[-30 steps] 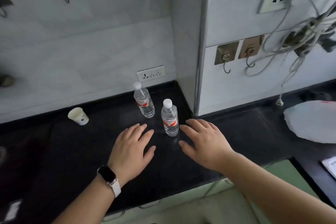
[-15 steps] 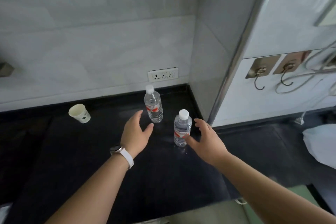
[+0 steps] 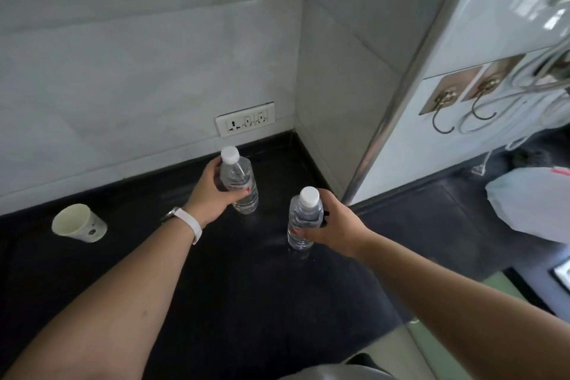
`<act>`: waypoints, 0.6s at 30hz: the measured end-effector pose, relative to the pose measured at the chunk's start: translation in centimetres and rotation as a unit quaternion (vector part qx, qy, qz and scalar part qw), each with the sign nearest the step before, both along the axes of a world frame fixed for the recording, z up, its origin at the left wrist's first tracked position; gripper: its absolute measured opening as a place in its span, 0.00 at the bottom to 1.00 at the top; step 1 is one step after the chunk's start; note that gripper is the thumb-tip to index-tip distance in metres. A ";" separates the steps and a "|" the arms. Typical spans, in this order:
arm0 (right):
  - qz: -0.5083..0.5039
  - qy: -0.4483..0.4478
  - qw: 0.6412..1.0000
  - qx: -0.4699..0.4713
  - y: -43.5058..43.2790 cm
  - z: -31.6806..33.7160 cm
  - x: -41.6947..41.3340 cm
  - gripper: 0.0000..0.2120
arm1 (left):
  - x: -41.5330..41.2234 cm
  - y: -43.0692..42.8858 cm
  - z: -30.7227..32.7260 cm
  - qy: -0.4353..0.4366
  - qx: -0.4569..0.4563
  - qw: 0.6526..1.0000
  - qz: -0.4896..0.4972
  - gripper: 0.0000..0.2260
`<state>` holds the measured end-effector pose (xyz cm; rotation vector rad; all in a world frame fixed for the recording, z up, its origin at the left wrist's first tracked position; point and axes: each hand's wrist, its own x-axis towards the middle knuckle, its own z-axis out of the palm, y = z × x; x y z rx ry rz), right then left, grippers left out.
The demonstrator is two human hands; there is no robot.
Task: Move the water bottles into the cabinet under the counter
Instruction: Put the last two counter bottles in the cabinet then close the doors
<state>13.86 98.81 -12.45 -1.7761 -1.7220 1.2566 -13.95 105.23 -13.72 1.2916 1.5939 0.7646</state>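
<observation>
Two clear water bottles with white caps and red labels stand upright on the black counter [image 3: 234, 281], in the corner by the wall. The far bottle [image 3: 243, 185] is wrapped by my left hand [image 3: 209, 194], which wears a white-strapped watch. The near bottle [image 3: 300, 225] is gripped around its middle by my right hand [image 3: 330, 225]. Both bottles still touch the counter. The cabinet under the counter is out of sight.
A white paper cup [image 3: 78, 223] stands on the counter at the left. A wall socket [image 3: 245, 123] sits just behind the bottles. A metal-edged wall corner [image 3: 379, 133] juts out at right, with hooks, cables and a white plastic bag [image 3: 530, 200] beyond.
Both hands have reached forward from open, hovering poses and closed around the bottles, left on the far one and right on the near one. The camera has moved closer.
</observation>
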 end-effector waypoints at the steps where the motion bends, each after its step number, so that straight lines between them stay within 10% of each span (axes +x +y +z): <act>1: 0.000 -0.002 1.000 -0.002 0.2 -0.1 -0.1 0.38 | -0.2 0.6 -0.3 0.001 0.000 1.000 -0.014 0.40; 18: -0.042 0.027 0.999 0.012 1.0 -1.3 -0.8 0.28 | 2.9 -2.4 -1.4 -0.005 0.059 0.988 0.141 0.29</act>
